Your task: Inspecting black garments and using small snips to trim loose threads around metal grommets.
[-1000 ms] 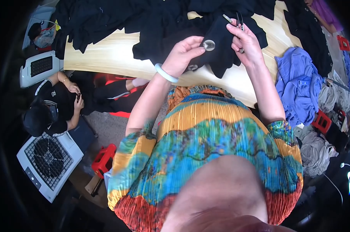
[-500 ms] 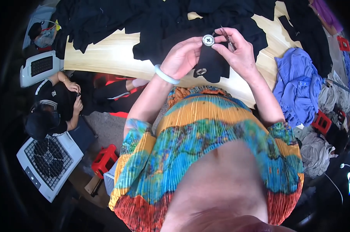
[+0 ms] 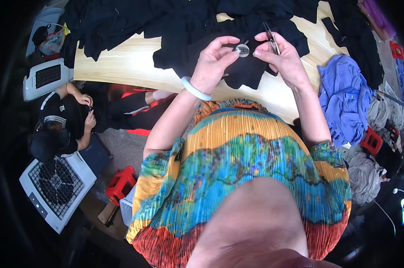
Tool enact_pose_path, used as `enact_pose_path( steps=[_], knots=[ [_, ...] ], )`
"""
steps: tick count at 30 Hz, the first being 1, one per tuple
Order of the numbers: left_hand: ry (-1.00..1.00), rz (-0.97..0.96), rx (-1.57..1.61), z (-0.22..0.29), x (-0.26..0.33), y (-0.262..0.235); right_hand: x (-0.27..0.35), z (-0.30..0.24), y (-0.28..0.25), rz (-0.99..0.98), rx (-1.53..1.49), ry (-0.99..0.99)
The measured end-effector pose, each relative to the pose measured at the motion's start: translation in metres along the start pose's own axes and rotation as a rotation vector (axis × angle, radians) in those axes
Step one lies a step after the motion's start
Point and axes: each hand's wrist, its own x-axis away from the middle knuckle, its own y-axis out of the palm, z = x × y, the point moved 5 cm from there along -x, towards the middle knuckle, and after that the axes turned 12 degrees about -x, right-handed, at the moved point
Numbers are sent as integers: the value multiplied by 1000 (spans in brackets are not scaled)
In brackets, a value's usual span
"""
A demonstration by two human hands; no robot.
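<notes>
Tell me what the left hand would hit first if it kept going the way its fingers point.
The left hand points toward the round silvery button it pinches; just beyond is the right hand. Depth is unclear, so that is likely, not certain.

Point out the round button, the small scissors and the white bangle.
round button [image 3: 243, 49], head view, on its pale face between both hands' fingertips.
small scissors [image 3: 270, 37], head view, on the metal blades above the right hand.
white bangle [image 3: 194, 89], head view, on the band around the left wrist.

Both forearms are reaching forward and angling inward; the left hand [image 3: 213, 62] and right hand [image 3: 282, 60] are meeting fingertip to fingertip (fingers pinching, palms facing).
</notes>
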Motion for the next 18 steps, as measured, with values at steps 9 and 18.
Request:
enact_pose_path(
  steps=[9,18],
  knots=[
    [94,-48,-114,-2,-1,14,-2,-12,23,-64,-32,-72],
    [-44,-22,-24,-19,-7,10,-2,-21,8,96,102,-145]
  ],
)
